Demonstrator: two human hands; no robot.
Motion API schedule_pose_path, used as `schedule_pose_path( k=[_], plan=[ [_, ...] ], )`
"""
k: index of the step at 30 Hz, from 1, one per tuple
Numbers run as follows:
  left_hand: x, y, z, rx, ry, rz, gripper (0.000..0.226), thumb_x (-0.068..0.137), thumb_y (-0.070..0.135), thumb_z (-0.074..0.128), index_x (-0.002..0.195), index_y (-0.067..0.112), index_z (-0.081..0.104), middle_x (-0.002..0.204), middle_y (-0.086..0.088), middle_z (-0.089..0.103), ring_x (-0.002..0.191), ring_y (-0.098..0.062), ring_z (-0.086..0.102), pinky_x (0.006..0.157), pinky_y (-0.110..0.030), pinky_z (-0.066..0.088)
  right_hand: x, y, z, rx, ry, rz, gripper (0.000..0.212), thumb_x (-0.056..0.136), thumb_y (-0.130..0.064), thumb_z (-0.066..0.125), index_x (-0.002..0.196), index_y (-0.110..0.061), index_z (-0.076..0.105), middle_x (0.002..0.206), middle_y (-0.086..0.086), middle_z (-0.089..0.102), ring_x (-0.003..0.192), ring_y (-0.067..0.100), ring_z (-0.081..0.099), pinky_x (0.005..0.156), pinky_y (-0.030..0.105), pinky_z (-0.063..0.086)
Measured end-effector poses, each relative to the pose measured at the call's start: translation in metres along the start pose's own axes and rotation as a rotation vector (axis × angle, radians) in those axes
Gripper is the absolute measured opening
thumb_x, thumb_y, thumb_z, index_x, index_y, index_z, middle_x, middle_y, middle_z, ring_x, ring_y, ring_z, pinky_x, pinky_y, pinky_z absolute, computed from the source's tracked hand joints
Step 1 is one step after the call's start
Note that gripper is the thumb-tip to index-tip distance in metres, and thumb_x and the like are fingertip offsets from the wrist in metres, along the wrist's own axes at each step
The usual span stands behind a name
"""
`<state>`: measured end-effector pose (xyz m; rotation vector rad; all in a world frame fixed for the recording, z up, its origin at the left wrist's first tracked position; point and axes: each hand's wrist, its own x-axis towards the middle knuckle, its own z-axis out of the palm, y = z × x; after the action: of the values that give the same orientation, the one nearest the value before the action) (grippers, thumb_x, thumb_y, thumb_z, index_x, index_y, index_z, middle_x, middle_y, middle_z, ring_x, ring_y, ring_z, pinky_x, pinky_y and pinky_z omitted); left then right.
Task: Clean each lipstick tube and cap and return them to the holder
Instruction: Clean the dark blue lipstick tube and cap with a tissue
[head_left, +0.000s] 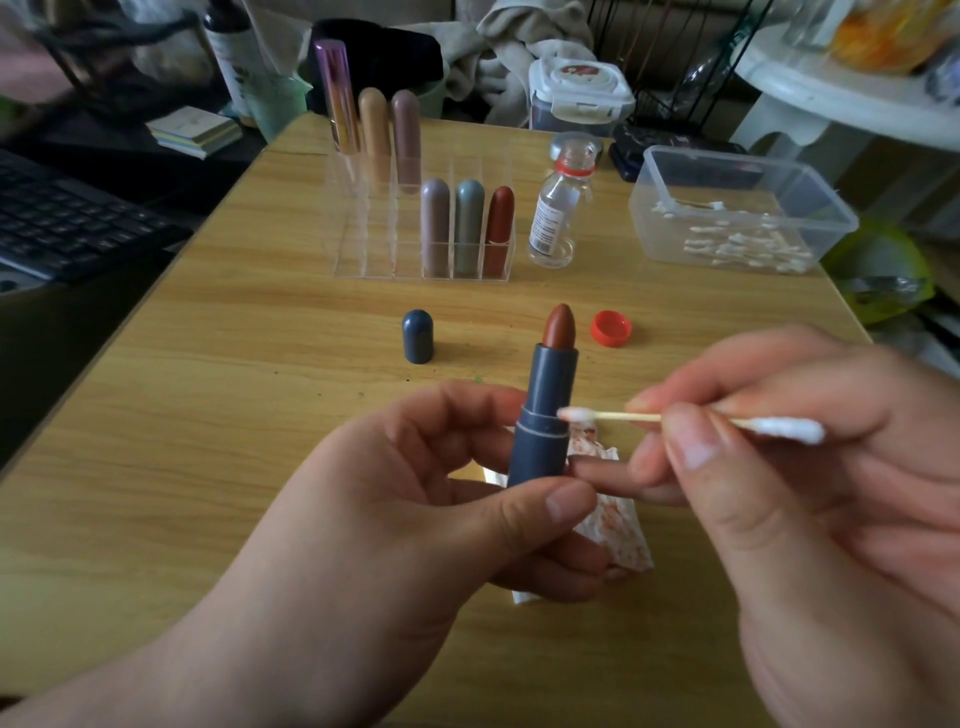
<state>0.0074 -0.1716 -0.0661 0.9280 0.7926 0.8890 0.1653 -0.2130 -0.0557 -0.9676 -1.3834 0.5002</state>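
My left hand (415, 499) holds an uncapped dark blue lipstick tube (545, 415) upright, its brown-red bullet extended. My right hand (779, 467) pinches a cotton swab (623, 417) by its stick, and the swab's near tip touches the tube's right side at the collar. The matching dark blue cap (417, 335) stands alone on the wooden table (208, 415). Behind it stands the clear acrylic holder (363, 260) with several capped lipsticks in it. A stained tissue (618, 530) lies under my hands.
An open small clear bottle (558, 208) stands right of the holder, with its red cap (611, 328) lying on the table. A clear plastic box (737, 208) of cotton swabs sits at the far right. A keyboard (67, 218) lies off the table's left edge.
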Motion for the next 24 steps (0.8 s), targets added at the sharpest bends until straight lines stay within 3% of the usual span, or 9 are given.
schedule_pose_path(
  k=[4, 7, 12, 16, 22, 24],
  plan=[
    [0.001, 0.0, -0.001, -0.04, -0.032, -0.022, 0.03, 0.061, 0.003, 0.089, 0.082, 0.009, 0.07, 0.09, -0.031, 0.071, 0.065, -0.043, 0.072, 0.058, -0.041, 0.06, 0.0, 0.0, 0.0, 0.012, 0.009, 0.01, 0.013, 0.091, -0.005, 0.055, 0.081, -0.012, 0.051, 0.089, 0.005, 0.063, 0.069, 0.022, 0.065, 0.064, 0.03, 0.061],
    [0.002, -0.003, -0.005, -0.098, -0.089, -0.016, 0.021, 0.07, 0.009, 0.079, 0.09, 0.006, 0.072, 0.096, -0.033, 0.07, 0.067, -0.041, 0.073, 0.058, -0.04, 0.06, 0.002, 0.0, -0.001, 0.025, 0.026, 0.033, 0.013, 0.092, -0.003, 0.057, 0.082, -0.01, 0.053, 0.088, 0.005, 0.063, 0.069, 0.019, 0.067, 0.064, 0.03, 0.062],
    [0.004, -0.008, -0.006, -0.178, -0.204, -0.012, 0.021, 0.083, 0.012, 0.067, 0.101, 0.002, 0.073, 0.09, -0.018, 0.074, 0.057, -0.026, 0.069, 0.046, -0.027, 0.052, 0.002, -0.001, -0.002, 0.019, 0.021, 0.031, 0.012, 0.091, -0.005, 0.056, 0.083, -0.012, 0.054, 0.089, 0.003, 0.063, 0.069, 0.018, 0.068, 0.062, 0.03, 0.062],
    [0.005, -0.009, -0.003, -0.265, -0.265, -0.041, 0.027, 0.09, 0.011, 0.058, 0.11, -0.005, 0.067, 0.107, -0.022, 0.072, 0.059, -0.023, 0.067, 0.05, -0.025, 0.052, 0.002, 0.0, -0.003, 0.021, 0.034, 0.019, 0.012, 0.092, -0.005, 0.055, 0.084, -0.013, 0.053, 0.089, 0.004, 0.062, 0.071, 0.021, 0.067, 0.062, 0.03, 0.062],
    [0.003, -0.008, -0.006, -0.086, -0.224, -0.029, 0.029, 0.075, 0.02, 0.082, 0.099, 0.005, 0.076, 0.099, -0.021, 0.074, 0.059, -0.022, 0.067, 0.048, -0.027, 0.052, 0.0, -0.002, -0.002, -0.088, 0.019, 0.026, 0.017, 0.096, -0.005, 0.058, 0.079, -0.01, 0.055, 0.084, 0.003, 0.064, 0.069, 0.017, 0.066, 0.062, 0.021, 0.057],
    [0.003, -0.008, -0.006, -0.009, -0.164, -0.024, 0.03, 0.069, 0.023, 0.085, 0.095, 0.009, 0.078, 0.091, -0.021, 0.074, 0.055, -0.022, 0.066, 0.045, -0.026, 0.05, -0.002, -0.004, -0.001, -0.127, 0.0, -0.001, 0.016, 0.094, -0.008, 0.057, 0.08, -0.014, 0.055, 0.086, 0.003, 0.065, 0.07, 0.018, 0.066, 0.06, 0.025, 0.056]
  ],
)
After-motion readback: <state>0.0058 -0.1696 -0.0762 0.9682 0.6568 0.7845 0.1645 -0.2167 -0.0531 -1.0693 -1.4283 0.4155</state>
